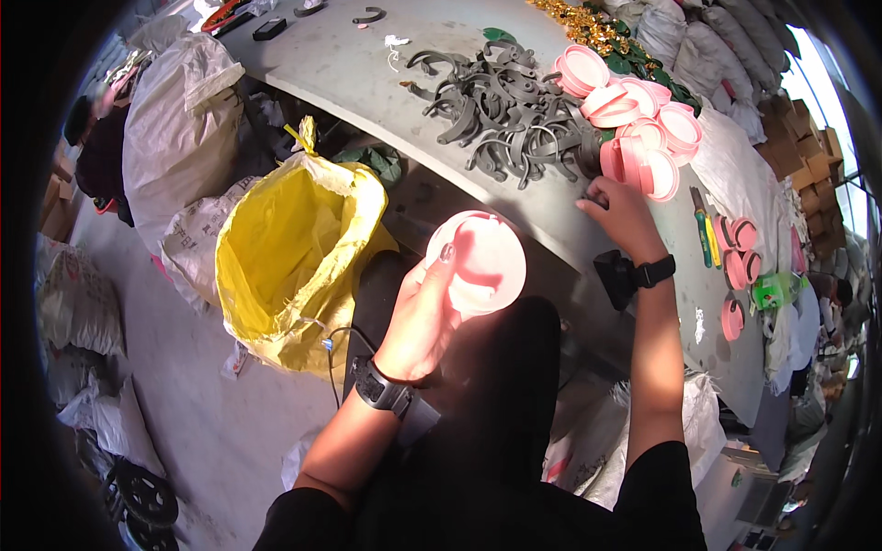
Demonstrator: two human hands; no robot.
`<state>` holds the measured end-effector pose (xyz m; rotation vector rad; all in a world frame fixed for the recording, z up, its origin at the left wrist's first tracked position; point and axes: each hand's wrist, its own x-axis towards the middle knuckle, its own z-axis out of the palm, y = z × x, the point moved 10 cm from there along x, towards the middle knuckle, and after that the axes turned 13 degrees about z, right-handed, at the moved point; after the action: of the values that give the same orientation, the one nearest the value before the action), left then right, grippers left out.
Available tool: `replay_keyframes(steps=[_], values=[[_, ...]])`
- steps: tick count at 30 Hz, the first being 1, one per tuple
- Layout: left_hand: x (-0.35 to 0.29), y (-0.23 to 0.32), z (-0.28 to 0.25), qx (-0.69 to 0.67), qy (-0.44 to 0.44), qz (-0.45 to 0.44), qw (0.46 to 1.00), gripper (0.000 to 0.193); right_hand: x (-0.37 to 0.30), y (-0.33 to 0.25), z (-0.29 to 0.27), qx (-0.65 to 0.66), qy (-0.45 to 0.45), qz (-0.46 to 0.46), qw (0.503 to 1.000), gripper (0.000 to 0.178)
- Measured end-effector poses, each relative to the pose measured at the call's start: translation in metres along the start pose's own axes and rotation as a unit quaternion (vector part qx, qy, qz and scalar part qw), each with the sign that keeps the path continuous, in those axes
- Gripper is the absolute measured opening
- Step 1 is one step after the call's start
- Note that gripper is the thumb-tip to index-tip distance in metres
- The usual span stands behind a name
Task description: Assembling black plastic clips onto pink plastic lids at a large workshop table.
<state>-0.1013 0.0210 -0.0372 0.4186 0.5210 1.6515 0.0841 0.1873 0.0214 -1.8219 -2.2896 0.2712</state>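
Observation:
My left hand (424, 317) holds a shallow round pink plastic cup (501, 262), thumb laid across its inside and fingers behind the rim. Over the table's near edge, my right hand (625, 219) has curled fingers beside a heap of grey curved plastic strips (519, 119). Whether a strip sits between those fingertips I cannot make out. Just beyond that hand lies a pile of pink round cups (634, 110). Both wrists wear black bands.
A yellow sack (276, 248) stands gaping left of my knees. The grey table (340, 69) carries green-and-yellow-handled tools (707, 234), small pink rings (735, 266) and a green bottle (776, 290) on the right. A stuffed white sack (175, 138) stands far left.

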Motion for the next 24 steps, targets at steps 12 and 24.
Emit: replay_keyframes(steps=[12,24], values=[[-0.006,0.006,0.03,-0.001,-0.043,0.002,0.999,0.039,-0.152,-0.152,-0.03,0.147,0.084,-0.319,0.932,0.027],[-0.019,0.01,0.044,0.119,-0.109,0.049,0.986,0.033,-0.165,-0.156,-0.021,0.104,0.064,-0.393,0.912,0.029]])
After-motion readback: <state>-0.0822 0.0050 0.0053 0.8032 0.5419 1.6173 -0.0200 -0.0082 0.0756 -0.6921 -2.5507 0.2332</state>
